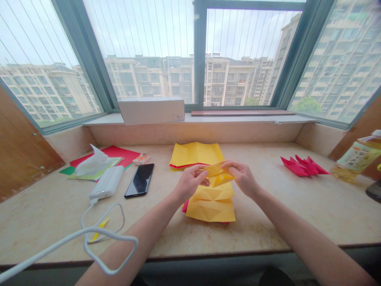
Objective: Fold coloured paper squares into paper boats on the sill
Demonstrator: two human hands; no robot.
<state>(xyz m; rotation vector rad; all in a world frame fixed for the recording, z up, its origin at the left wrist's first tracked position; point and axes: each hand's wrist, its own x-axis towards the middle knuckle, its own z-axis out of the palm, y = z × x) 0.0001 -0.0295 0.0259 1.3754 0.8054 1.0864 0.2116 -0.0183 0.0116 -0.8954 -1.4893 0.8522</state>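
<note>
Between my two hands is a small folded piece of yellow paper, raised above the counter. My left hand pinches its left edge with thumb and fingers. At its right upper corner, my right hand grips the paper the same way. Just below lies a stack of creased yellow sheets, with red paper showing under its edges. Behind my hands rests another stack of yellow sheets, creased, with red layers beneath.
To the left are a black phone, a white power bank with a looping white cable, and red paper. Folded red paper shapes and a bottle stand right. A white box sits on the sill.
</note>
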